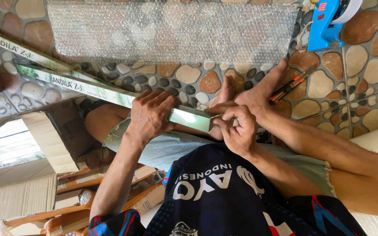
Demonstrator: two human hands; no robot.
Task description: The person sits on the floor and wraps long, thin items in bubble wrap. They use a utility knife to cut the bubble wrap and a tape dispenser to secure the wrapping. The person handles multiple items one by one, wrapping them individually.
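I see my left hand [150, 114] wrapped over a long, narrow box [110, 93], fingers curled down around it near its shiny end, clasping it firmly. My right hand [237, 126] sits at that same end of the box, fingers bent and pinching at the corner, thumb and forefinger pressed against the edge. The box runs from upper left down across my lap, resting above my knees, with a green and white printed face. A 2nd similar box [18, 49] lies beside it on the pebble-patterned floor [364, 87]. A sheet of bubble wrap [171, 30] is spread on the floor beyond my bare feet. An orange utility knife [293, 85] lies near my right foot, and a blue tape dispenser [327, 22] stands further off. Open cardboard cartons [49, 135] sit to my left.
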